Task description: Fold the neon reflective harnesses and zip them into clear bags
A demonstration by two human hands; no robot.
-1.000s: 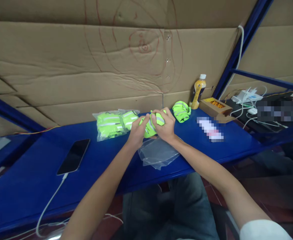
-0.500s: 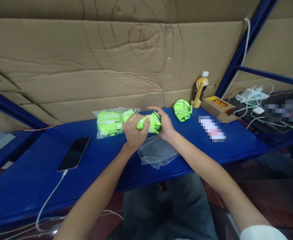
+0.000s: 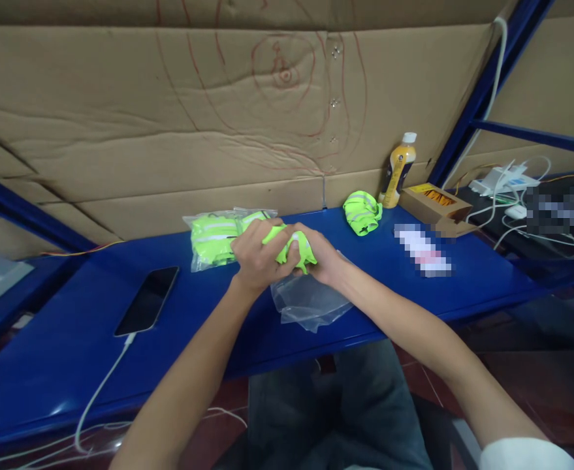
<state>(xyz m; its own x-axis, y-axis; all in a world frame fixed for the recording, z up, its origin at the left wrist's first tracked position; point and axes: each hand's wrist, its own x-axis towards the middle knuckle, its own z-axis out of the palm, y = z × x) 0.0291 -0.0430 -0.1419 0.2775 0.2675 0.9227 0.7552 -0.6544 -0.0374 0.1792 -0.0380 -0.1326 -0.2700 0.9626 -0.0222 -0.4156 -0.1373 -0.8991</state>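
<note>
My left hand (image 3: 258, 256) is closed around a bundled neon-green reflective vest (image 3: 305, 247), its thumb pressed over the front. From the other side my right hand (image 3: 324, 253) wraps the same bundle, and its fingers are partly hidden behind the cloth. Under the hands lies a clear plastic bag (image 3: 311, 301), flat on the blue table. Just left and behind, similar neon-green vests in clear bags (image 3: 213, 238) lie against the cardboard. Another rolled neon-green vest (image 3: 362, 212) sits unbagged to the right.
A phone (image 3: 148, 301) with a white cable lies at the left on the blue table (image 3: 71, 352). A yellow drink bottle (image 3: 398, 171) and an open cardboard box (image 3: 436, 205) stand at the back right. Cardboard wall (image 3: 120, 130) closes off the back.
My right fingers, raised over the bundle before, now curl around it. Both hands grip the vest more tightly, and it looks more covered and crumpled. The view has shifted slightly.
</note>
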